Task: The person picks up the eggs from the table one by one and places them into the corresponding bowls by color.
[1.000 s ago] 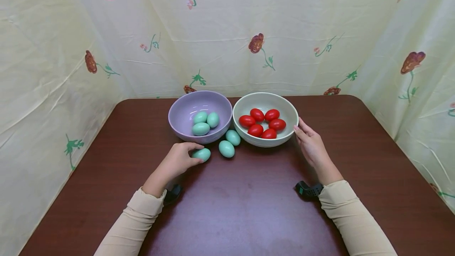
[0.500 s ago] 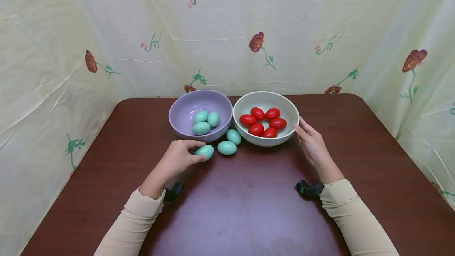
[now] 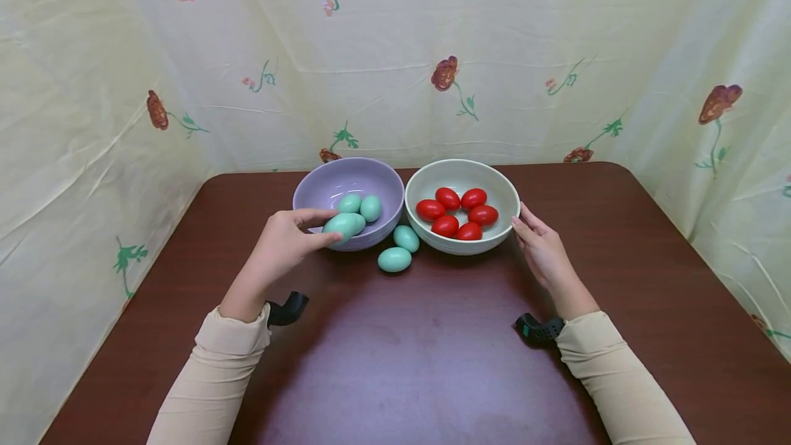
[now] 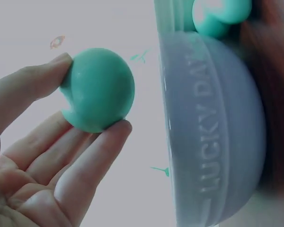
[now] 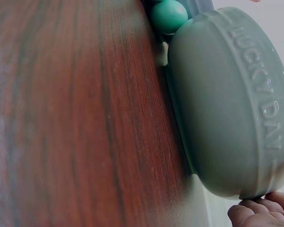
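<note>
My left hand pinches a mint-green egg between thumb and fingers, at the front rim of the purple bowl. In the left wrist view that egg is off the table, apart from the bowl's outer wall. Several mint-green eggs lie in the purple bowl, one partly hidden by the held egg. My right hand holds the right side of the white bowl, with curled fingers against its outer wall. Several red eggs lie inside it.
Two more mint-green eggs, a nearer egg and a farther egg, lie on the brown table in front of the gap between the bowls. Behind the table hangs a flowered curtain.
My left hand has lifted the mint-green egg off the table, up and left to the purple bowl's rim. The nearer loose egg has turned slightly. My right hand stays at the white bowl.
</note>
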`<state>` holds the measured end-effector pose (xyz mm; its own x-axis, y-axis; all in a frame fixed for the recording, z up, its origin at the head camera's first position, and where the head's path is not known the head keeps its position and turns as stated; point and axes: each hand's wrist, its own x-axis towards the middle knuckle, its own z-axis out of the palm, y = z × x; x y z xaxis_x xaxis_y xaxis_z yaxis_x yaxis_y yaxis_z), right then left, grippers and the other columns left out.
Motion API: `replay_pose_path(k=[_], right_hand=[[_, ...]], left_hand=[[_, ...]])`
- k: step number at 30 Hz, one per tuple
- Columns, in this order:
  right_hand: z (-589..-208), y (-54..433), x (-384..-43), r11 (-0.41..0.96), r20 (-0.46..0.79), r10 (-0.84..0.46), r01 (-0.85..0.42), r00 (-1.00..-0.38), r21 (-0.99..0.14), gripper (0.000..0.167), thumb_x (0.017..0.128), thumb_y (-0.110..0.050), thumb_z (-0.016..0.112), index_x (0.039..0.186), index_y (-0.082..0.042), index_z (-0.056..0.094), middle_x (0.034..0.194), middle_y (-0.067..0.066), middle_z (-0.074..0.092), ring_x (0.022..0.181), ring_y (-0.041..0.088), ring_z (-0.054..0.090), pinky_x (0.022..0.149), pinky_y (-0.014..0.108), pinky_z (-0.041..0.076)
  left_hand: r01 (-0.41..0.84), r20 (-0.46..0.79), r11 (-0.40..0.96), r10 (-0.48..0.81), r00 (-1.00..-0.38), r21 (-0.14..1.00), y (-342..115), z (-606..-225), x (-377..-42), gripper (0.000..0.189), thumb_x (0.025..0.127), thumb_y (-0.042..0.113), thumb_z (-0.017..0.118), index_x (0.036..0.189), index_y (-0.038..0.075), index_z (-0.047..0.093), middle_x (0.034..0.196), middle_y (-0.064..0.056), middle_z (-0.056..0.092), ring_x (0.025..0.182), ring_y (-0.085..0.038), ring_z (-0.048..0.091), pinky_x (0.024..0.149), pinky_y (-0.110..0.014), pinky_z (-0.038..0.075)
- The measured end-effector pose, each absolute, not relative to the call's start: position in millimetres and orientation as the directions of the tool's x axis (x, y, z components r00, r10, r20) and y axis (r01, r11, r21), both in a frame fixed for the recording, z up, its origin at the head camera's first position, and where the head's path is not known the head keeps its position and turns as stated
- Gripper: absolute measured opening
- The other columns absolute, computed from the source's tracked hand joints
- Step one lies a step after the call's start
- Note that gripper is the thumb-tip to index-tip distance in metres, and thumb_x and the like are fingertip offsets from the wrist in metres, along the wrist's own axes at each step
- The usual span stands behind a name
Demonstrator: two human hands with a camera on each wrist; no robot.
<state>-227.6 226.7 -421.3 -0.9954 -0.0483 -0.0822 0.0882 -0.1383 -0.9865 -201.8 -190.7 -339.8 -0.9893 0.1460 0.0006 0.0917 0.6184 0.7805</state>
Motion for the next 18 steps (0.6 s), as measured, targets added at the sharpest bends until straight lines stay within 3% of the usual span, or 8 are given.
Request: replay_pose_path(k=[5,12,18], right_hand=[[-421,227,-226,-0.136,-0.086,-0.05,0.092,-0.995,-0.986,0.067,0.105,-0.02,0.047,0.158,-0.007,0.008,0.168,0.008,0.004,0.154,0.019,0.012,0.122,0.034,0.015],[-420,227,-226,-0.139,-0.088,-0.047,0.093,-0.995,-0.986,0.066,0.105,-0.02,0.047,0.158,-0.006,0.009,0.167,0.009,0.004,0.154,0.019,0.011,0.122,0.033,0.015],[-420,227,-226,-0.139,-0.091,-0.047,0.096,-0.995,-0.986,0.066,0.105,-0.019,0.046,0.158,-0.007,0.009,0.168,0.008,0.004,0.153,0.018,0.012,0.122,0.033,0.015]], left_hand=[[0.031,-0.046,0.565,0.122,-0.991,0.825,-196,-339,-221,0.048,0.081,0.04,0.081,0.123,0.02,0.072,0.126,-0.003,0.069,0.124,-0.02,0.056,0.1,-0.036,0.044],[-0.014,-0.058,0.528,0.068,-0.996,0.849,-198,-341,-244,0.048,0.081,0.037,0.082,0.123,0.016,0.072,0.13,-0.005,0.066,0.125,-0.02,0.053,0.097,-0.033,0.043],[-0.03,-0.077,0.561,0.059,-0.995,0.827,-200,-348,-262,0.049,0.083,0.034,0.08,0.126,0.015,0.07,0.135,-0.008,0.063,0.131,-0.024,0.05,0.104,-0.04,0.044]])
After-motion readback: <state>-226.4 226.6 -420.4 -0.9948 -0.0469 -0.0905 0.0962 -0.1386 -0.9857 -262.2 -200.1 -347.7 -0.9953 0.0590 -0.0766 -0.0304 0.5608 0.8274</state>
